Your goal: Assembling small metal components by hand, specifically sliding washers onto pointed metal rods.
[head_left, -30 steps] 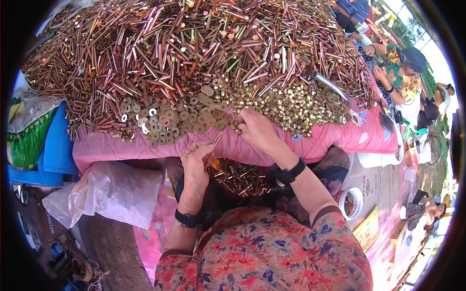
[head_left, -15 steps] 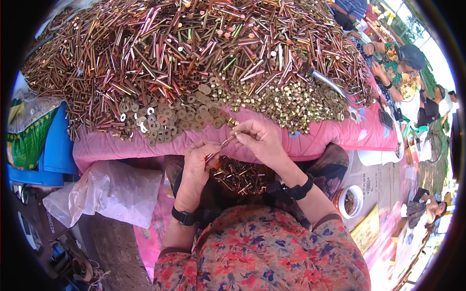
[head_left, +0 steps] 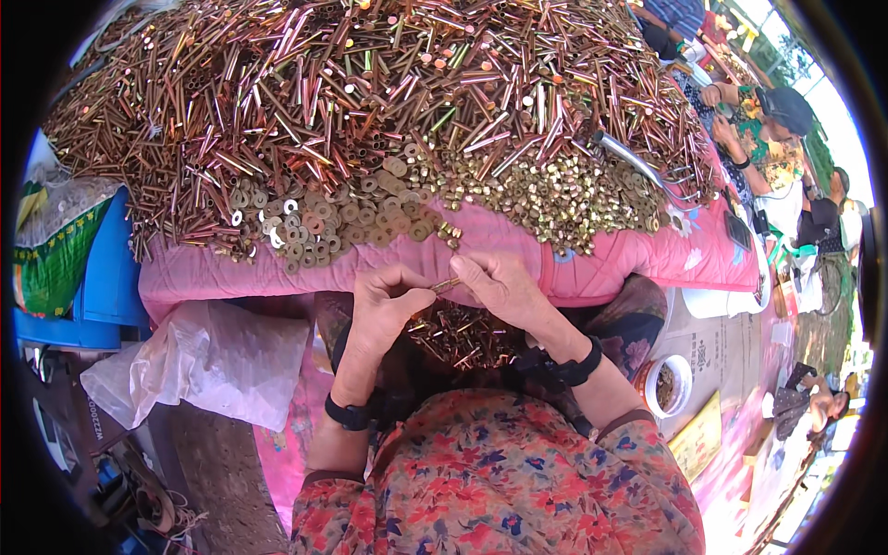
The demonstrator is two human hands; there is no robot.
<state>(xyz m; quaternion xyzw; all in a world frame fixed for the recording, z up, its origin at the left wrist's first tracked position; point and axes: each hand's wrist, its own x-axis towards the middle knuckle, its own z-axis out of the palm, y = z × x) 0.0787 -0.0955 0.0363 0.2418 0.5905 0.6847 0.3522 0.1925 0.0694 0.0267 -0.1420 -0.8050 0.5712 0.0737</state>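
Between my hands, just in front of the padded pink cover's (head_left: pixel 342 277) near edge, is a thin brass-coloured bolt (head_left: pixel 445 286). My left hand (head_left: pixel 384 303) pinches one end between thumb and fingers. Thumb and forefinger of my right hand (head_left: pixel 504 292) close on the other end. Beyond my hands, flat round washers (head_left: pixel 370 217) lie heaped to the left and small gold nuts (head_left: pixel 560 199) to the right. A few nuts (head_left: pixel 449 235) sit by themselves just ahead of my fingers. Below my hands, a pile of metal pieces (head_left: pixel 467 338) rests in my lap.
A large mound of coppery metal tubes (head_left: pixel 370 102) covers the far side. A curved metal-handled fork (head_left: pixel 638 162) and a phone (head_left: pixel 737 231) lie at the right. Left are a blue bin (head_left: pixel 104 277) and white plastic sack (head_left: pixel 203 365); right, a white bucket (head_left: pixel 668 384) and several people.
My hands have levelled out: the right hand has come slightly down and the left thumb now lies along the bolt, which sits flatter between them.
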